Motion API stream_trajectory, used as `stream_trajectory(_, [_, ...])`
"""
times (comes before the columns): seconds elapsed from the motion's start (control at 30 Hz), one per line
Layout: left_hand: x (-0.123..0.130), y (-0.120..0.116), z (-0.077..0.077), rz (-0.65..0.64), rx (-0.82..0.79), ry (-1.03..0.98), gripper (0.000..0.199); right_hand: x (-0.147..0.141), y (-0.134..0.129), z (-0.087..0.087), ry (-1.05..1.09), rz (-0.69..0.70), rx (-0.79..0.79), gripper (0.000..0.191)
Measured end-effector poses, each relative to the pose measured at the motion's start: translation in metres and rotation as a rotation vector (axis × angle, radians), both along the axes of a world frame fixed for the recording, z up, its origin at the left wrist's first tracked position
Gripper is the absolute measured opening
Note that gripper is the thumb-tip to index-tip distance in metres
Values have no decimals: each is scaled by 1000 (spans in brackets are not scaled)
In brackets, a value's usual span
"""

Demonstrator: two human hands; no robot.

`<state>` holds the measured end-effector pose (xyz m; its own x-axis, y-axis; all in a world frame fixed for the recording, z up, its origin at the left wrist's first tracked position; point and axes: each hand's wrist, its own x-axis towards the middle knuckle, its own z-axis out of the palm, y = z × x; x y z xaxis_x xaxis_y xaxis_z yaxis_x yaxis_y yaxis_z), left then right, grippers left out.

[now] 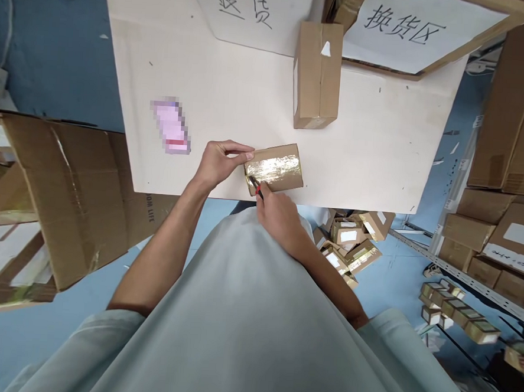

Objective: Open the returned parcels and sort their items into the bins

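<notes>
A small cardboard box, with shiny clear tape across its top, lies near the front edge of the white table. My left hand pinches the box's far left corner between thumb and fingers. Closed around a small black-and-red cutting tool, my right hand is at the box's near left side. The tool's dark tip touches the taped left end; its exact kind is partly hidden by my fingers.
A taller carton stands behind the small box. Two large bins with handwritten paper signs, a white one and a cardboard one, line the back. A blurred pink item lies left. Several boxes sit on the floor.
</notes>
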<state>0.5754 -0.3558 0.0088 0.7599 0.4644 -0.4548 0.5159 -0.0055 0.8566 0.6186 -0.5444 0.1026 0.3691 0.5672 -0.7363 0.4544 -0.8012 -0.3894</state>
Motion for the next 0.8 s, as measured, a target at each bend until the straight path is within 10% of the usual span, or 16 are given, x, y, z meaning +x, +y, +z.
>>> stream_trajectory(0.33, [-1,-1,0,-4,28,14,39,-8,-11,-19,-44,254,-6,67])
stream_trajectory(0.57, [2,-27,16,-85,287,-75,33,36,-76,-1,-221,-89,-65,61])
stream_trajectory(0.8, [20,-89,7,-447,482,-298,25,45,-93,-7,-305,-264,7,59])
